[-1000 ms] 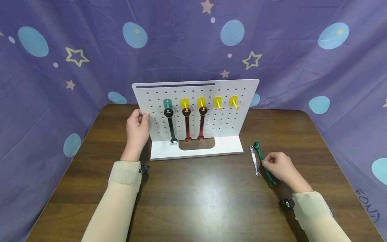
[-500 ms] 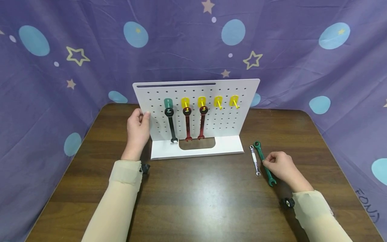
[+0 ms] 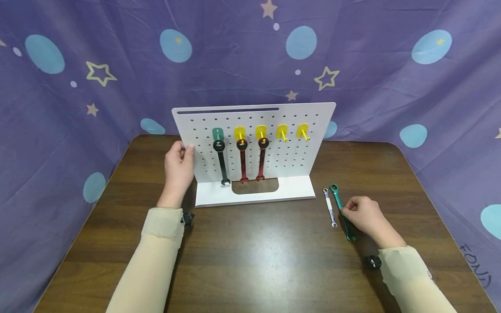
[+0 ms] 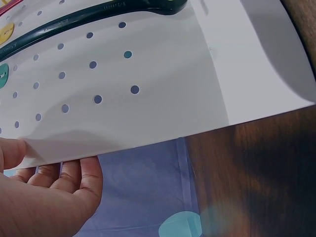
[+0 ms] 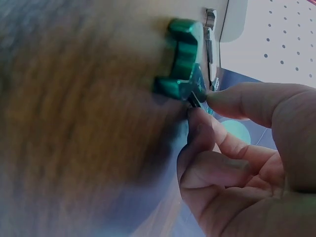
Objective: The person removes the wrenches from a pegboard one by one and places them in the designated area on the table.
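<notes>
My left hand [image 3: 178, 167] grips the left edge of a white pegboard stand [image 3: 291, 163], thumb in front and fingers behind, as the left wrist view shows. With thumb and fingertips, my right hand [image 3: 364, 215] pinches a green combination wrench [image 3: 336, 196] around mid-shaft, its ring end pointing away from me. The wrench's forked end [image 5: 190, 52] faces the camera in the right wrist view. Just left of it lies a smaller silver wrench [image 3: 329, 208]. On the board hang a dark green wrench [image 4: 74, 24] and two red wrenches, one [image 3: 242, 161] left of the other [image 3: 261, 161].
A teal hook [image 3: 217, 133] and several yellow hooks line the board. The two rightmost, one yellow hook [image 3: 282, 132] and another yellow hook [image 3: 302, 131], bear nothing. The brown wooden table [image 3: 250, 256] meets a purple patterned curtain [image 3: 235, 56] behind the stand.
The green wrench has turned slightly between my right fingertips, its ring end shifting a little right. My left hand stays on the board's edge.
</notes>
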Demonstrator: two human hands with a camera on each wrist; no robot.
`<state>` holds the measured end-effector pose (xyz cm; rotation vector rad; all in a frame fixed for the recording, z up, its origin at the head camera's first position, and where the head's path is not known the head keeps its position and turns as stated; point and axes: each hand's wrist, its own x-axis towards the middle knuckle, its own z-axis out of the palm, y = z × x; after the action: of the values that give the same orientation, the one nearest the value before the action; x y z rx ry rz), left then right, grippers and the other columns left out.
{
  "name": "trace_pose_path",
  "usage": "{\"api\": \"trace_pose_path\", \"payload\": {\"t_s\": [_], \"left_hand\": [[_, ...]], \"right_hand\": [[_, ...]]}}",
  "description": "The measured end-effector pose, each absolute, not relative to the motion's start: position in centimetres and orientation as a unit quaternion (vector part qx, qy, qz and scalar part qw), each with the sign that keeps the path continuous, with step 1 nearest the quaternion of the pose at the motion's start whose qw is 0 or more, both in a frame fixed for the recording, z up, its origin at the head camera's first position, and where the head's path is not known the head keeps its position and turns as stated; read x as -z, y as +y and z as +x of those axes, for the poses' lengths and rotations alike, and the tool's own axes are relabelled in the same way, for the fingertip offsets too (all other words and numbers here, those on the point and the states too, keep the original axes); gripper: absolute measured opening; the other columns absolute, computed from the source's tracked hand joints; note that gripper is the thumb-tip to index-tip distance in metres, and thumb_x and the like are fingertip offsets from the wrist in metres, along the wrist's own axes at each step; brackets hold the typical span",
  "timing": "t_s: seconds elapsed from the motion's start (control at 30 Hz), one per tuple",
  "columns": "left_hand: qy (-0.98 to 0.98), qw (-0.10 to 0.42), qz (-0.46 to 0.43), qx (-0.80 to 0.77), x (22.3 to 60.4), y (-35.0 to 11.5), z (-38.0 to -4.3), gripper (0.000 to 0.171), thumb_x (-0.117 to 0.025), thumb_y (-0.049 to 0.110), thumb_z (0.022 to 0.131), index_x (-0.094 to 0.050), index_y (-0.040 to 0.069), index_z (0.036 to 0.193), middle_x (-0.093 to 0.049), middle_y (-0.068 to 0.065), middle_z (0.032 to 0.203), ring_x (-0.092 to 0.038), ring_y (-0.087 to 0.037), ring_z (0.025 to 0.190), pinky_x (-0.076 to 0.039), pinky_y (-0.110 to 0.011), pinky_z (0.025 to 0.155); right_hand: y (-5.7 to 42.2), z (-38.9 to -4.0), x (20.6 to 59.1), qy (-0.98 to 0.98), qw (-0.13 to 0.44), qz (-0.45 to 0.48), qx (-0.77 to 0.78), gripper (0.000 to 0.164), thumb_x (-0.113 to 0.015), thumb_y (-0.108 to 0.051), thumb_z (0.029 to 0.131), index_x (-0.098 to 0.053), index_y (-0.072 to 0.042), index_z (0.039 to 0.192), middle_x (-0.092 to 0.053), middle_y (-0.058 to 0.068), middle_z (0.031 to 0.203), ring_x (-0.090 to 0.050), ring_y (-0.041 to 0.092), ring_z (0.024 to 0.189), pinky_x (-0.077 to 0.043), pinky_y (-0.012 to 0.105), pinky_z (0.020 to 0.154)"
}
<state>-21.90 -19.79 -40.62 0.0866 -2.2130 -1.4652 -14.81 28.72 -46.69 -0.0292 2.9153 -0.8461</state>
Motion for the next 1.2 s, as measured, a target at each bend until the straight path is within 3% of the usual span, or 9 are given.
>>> {"api": "trace_pose_path", "payload": {"t_s": [0.33,0.5,0.8,1.2], "left_hand": [[-0.811,0.239,0.033,0.532,40.7,-19.8,-21.9,0.019,-0.055,0.011,0.106,-0.063,-0.007,0.11,-0.062,-0.02,0.08,-0.044,-0.012,0.061,-0.036,-0.022,0.052],[-0.812,0.237,0.033,0.533,40.7,-19.9,-21.9,0.02,-0.054,0.012,0.107,-0.063,-0.006,0.111,-0.059,-0.018,0.079,-0.043,-0.012,0.061,-0.036,-0.022,0.052],[-0.812,0.241,0.028,0.531,40.7,-19.9,-21.9,0.02,-0.054,0.011,0.106,-0.063,-0.007,0.111,-0.059,-0.017,0.079,-0.044,-0.013,0.061,-0.036,-0.022,0.052],[-0.813,0.238,0.031,0.53,40.6,-19.8,-21.8,0.02,-0.054,0.011,0.107,-0.063,-0.006,0.111,-0.061,-0.019,0.08,-0.043,-0.013,0.06,-0.036,-0.022,0.052]], "right_hand": [[28.7,-14.5,46.2,0.957,0.042,-0.011,0.288,0.018,-0.074,-0.018,0.093,-0.068,-0.001,0.087,-0.065,0.002,0.075,-0.057,0.02,0.068,-0.046,0.036,0.06],[28.5,-14.6,45.8,0.951,0.009,-0.007,0.308,0.018,-0.072,-0.018,0.095,-0.07,-0.001,0.092,-0.066,0.004,0.079,-0.058,0.021,0.071,-0.047,0.036,0.063],[28.1,-14.8,45.9,0.935,-0.046,-0.035,0.349,0.016,-0.073,-0.018,0.096,-0.073,-0.002,0.097,-0.069,0.004,0.083,-0.061,0.02,0.075,-0.048,0.026,0.061],[27.3,-15.0,45.8,0.927,-0.055,-0.043,0.369,0.013,-0.071,-0.013,0.096,-0.073,-0.001,0.101,-0.071,0.007,0.09,-0.065,0.023,0.082,-0.051,0.025,0.069]]}}
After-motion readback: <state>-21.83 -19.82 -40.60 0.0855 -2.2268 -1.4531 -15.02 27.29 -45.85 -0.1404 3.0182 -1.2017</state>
